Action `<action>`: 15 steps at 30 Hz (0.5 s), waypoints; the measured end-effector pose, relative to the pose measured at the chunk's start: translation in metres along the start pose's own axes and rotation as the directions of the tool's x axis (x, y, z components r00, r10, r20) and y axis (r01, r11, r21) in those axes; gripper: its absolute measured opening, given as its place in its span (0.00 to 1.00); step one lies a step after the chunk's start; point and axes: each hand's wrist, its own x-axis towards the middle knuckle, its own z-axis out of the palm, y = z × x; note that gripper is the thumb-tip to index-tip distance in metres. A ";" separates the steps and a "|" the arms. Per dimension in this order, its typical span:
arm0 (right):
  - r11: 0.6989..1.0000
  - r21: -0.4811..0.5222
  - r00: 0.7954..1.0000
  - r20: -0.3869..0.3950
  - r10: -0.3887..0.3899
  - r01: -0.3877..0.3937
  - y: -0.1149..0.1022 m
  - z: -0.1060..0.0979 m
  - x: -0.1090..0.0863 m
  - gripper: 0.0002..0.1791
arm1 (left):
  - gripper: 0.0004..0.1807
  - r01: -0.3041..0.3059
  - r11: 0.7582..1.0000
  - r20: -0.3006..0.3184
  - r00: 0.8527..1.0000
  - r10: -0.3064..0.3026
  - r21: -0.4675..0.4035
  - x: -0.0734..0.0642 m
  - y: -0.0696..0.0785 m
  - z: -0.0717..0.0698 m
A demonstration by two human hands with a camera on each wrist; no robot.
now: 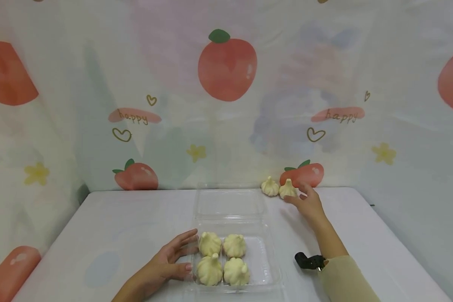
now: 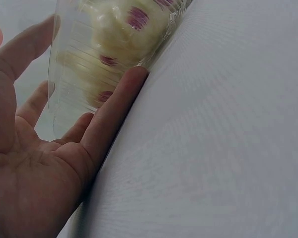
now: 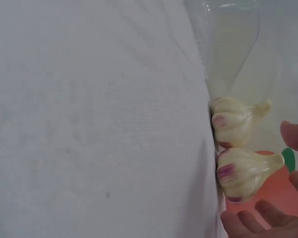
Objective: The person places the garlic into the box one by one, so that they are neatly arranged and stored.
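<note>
A clear plastic clamshell box (image 1: 262, 260) lies with its lid (image 1: 230, 203) folded back. Several garlic bulbs (image 1: 210, 270) fill its left and middle parts; purple patches mark the bulbs (image 2: 138, 19) in the left wrist view. My left hand (image 1: 170, 260) rests its spread fingertips and thumb against the box's left wall. At the far edge, my right hand (image 1: 307, 203) reaches around a garlic bulb (image 1: 287, 189), thumb and fingers apart. In the right wrist view a gap shows between the fingers (image 3: 273, 215) and that bulb (image 3: 246, 173). Another garlic bulb (image 1: 269, 187) stands just left of it.
A white-covered table (image 1: 136, 226) carries everything. Behind it hangs a printed cloth (image 1: 226, 126) with fruit and "happy" lettering, close to the two far bulbs. A black device (image 1: 308, 261) is at the right wrist, beside a beige sleeve (image 1: 345, 279).
</note>
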 end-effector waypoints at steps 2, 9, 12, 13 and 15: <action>1.000 -0.005 1.000 0.000 -0.007 0.007 0.001 0.000 0.007 0.47 | 0.42 0.001 1.000 0.000 1.000 -0.001 0.002 0.000 0.001 0.000; 0.999 0.020 0.999 0.028 0.028 -0.029 0.007 0.002 0.023 0.47 | 0.43 0.005 1.000 0.001 1.000 -0.005 -0.004 0.001 0.000 0.001; 0.999 0.011 0.998 0.033 0.044 -0.045 0.008 0.004 0.026 0.45 | 0.42 0.006 1.000 -0.002 1.000 -0.006 -0.005 0.001 -0.001 0.001; 0.999 0.012 0.998 0.034 0.044 -0.044 0.008 0.005 0.026 0.44 | 0.42 0.006 1.000 -0.002 1.000 -0.006 -0.004 0.001 -0.001 0.000; 0.999 0.001 0.999 0.029 0.043 -0.043 0.010 0.006 0.027 0.40 | 0.42 0.005 1.000 -0.003 1.000 -0.005 -0.004 0.001 -0.001 0.000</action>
